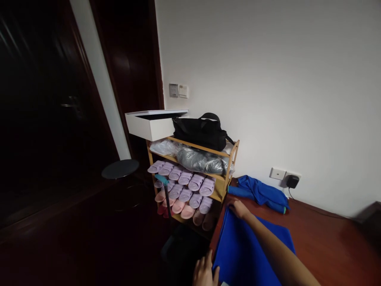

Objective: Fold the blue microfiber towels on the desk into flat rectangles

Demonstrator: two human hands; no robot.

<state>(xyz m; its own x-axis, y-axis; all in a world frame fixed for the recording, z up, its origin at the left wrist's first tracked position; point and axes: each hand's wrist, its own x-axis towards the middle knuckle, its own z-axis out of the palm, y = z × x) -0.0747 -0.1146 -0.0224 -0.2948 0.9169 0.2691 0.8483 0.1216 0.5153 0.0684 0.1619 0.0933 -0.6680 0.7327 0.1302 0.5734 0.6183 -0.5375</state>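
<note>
A folded blue cloth (238, 250) lies along the left edge of the reddish-brown wooden table (324, 246). My right hand (239, 209) reaches across it, fingers closed at its far left corner. Low in the view, my left hand (205, 272) is at the table's edge, its thumb apart from its fingers and touching the cloth's near left side. The lower part of that hand is cut off by the frame. Beyond my right hand, against the wall, is a crumpled, partly rolled blue cloth (262, 193).
Left of the table stands a wooden rack (234, 159) with several purple and pink slippers (186, 177), plastic-wrapped items (202, 159), a black bag (202, 133) and a white box (151, 127). A round stool (120, 169) is farther left. A black plug (293, 181) trails a cord.
</note>
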